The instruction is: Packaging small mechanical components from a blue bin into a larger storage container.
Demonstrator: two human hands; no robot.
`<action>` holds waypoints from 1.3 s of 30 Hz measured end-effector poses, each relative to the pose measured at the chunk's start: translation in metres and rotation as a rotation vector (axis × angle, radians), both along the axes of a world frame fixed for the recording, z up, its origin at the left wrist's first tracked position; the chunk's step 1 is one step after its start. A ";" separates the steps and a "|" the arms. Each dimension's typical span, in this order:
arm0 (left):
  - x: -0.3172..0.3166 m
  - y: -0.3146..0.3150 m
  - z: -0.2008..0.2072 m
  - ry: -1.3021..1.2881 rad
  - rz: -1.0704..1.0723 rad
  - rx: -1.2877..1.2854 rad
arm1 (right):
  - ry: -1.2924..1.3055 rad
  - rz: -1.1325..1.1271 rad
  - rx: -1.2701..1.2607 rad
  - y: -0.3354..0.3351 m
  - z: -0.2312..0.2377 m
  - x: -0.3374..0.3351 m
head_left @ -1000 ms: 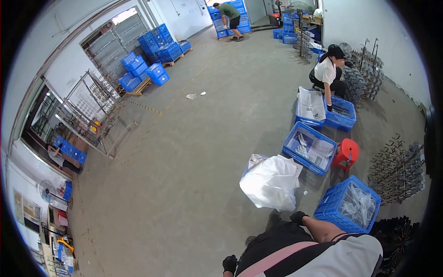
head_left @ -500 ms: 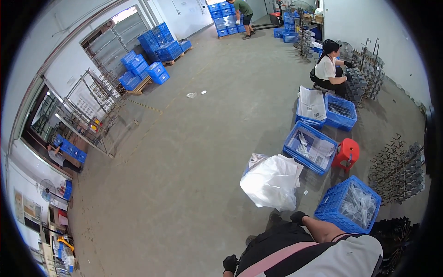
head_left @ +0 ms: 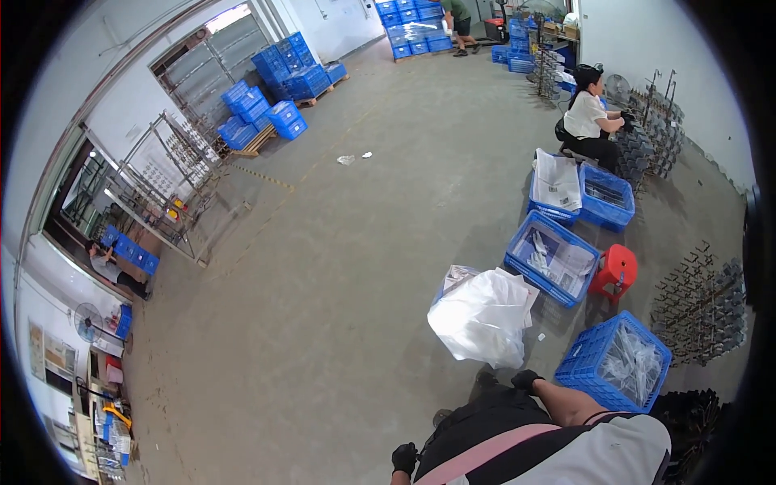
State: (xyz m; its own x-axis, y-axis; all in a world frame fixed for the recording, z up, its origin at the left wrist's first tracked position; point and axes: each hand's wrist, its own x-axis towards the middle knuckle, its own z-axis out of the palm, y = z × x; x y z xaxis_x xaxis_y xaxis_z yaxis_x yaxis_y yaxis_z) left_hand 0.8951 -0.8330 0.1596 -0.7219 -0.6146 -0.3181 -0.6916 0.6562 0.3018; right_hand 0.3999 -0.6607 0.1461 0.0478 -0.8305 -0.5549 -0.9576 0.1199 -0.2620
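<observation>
My left hand (head_left: 404, 458), in a dark glove, hangs beside my black trousers at the lower edge, its fingers curled in with nothing seen in them. My right hand (head_left: 527, 381), gloved too, is at my other thigh, rounded and closed, with no object showing in it. Nearest to it is a blue crate (head_left: 575, 362) filled with clear plastic bags (head_left: 633, 365). Just ahead of my feet stands a large white plastic bag (head_left: 482, 317), with folded paper beside it. Neither hand touches the crate or the bag.
A red stool (head_left: 619, 268) stands by a blue crate (head_left: 584, 293) lined with newspaper. Metal racks of parts (head_left: 702, 303) line the right side. A crouching person (head_left: 588, 117) works there. Stacked blue crates (head_left: 307, 83) and another person (head_left: 461, 28) are farther off.
The whole scene has shifted slightly to the right in view. The far person at the crate stack has stepped and leans against it. My hands stay at my sides.
</observation>
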 end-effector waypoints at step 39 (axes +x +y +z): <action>-0.011 0.011 0.023 0.009 0.063 -0.013 | 0.030 0.164 -0.052 -0.001 -0.019 -0.013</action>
